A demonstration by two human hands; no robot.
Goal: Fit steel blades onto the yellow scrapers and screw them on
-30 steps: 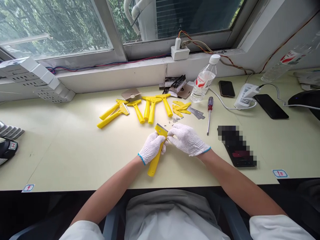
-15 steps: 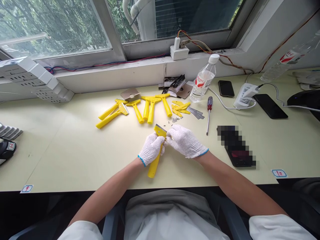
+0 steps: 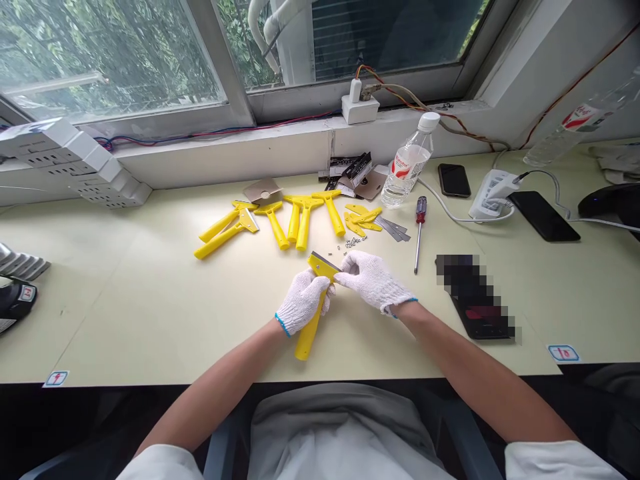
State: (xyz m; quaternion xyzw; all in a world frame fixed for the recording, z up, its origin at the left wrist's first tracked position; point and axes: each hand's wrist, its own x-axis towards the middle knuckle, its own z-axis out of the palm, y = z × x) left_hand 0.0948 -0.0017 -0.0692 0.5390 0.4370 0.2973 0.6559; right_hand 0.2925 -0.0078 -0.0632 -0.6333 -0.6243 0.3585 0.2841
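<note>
My left hand (image 3: 304,299), in a white knit glove with a blue cuff, is wrapped round the neck of a yellow scraper (image 3: 311,337). Its handle points towards me, and a metal blade edge shows along the top of its head. The gloved right hand (image 3: 373,279) has thumb and fingers pinched at the right end of that head. Whatever may be between those fingertips is hidden. Just beyond the hands lie small loose screws (image 3: 356,241), yellow cover plates (image 3: 367,215) and flat grey blades (image 3: 395,229).
Several yellow scrapers (image 3: 303,227) lie behind my hands. Right of the loose parts are a screwdriver (image 3: 419,233) and an upright water bottle (image 3: 406,163). Black boxes (image 3: 354,170) lie near the wall. Phones (image 3: 454,180) and a white power strip (image 3: 493,193) occupy the right side.
My right hand's fingers have shifted slightly at the scraper head, with more of the head's right end showing. The left hand keeps its hold. The whole view has moved a little.
</note>
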